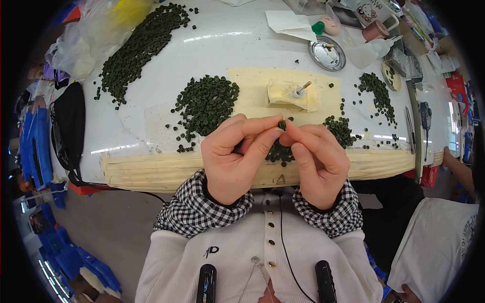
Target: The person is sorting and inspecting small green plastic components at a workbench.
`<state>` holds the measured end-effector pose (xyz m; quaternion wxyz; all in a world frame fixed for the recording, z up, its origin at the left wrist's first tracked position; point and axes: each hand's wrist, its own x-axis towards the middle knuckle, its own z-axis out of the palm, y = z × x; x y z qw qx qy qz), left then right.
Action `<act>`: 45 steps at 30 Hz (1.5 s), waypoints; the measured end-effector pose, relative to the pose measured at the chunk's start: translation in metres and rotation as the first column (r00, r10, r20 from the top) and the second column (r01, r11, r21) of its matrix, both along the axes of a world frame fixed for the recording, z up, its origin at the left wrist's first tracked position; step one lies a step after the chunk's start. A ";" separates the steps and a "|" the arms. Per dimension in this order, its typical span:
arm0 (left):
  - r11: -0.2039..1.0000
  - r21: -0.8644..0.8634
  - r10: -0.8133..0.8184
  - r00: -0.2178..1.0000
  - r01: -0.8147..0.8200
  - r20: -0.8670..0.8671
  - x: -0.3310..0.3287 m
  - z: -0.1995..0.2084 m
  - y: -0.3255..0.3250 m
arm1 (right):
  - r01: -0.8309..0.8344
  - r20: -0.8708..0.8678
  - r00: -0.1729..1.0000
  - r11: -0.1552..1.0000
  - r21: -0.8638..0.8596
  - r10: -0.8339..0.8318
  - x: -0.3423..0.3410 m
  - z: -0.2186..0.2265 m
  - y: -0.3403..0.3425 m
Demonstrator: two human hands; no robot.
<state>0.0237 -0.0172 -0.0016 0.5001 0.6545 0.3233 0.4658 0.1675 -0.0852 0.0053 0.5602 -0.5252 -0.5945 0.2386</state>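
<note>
Between the fingertips of my left hand (233, 154) and my right hand (319, 156) is a small dark green cap-like part (282, 124), held up over the table edge. Thumb and forefinger of the left hand pinch it from one side. The right fingers close on it from the other side and partly cover it. Beneath the hands lies a small pile of similar parts (278, 152). Just beyond them stands a tape-covered block (285, 97) with a thin brown stick (306, 85) standing out of a white stub.
A larger heap of green parts (207, 103) lies left of the block, and a long heap (139, 58) farther left. More parts (379, 96) are scattered at right. A round metal lid (327, 53), tweezers (409, 130) and plastic bags (86, 43) surround the area. Yellowish padding (146, 169) lines the front edge.
</note>
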 end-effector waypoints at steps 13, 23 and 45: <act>0.999 -0.042 0.010 1.000 -0.009 0.017 0.000 0.000 0.000 | -0.022 -0.020 1.000 1.000 -0.017 0.022 0.003 0.001 0.001; 0.999 -0.036 0.006 1.000 -0.006 -0.012 0.000 0.000 0.001 | -0.023 0.026 0.999 1.000 -0.016 0.024 0.004 0.000 0.003; 0.994 -0.091 -0.059 0.998 0.058 -0.009 -0.001 0.001 0.003 | -0.050 0.022 0.998 0.997 -0.062 0.051 0.010 0.005 -0.001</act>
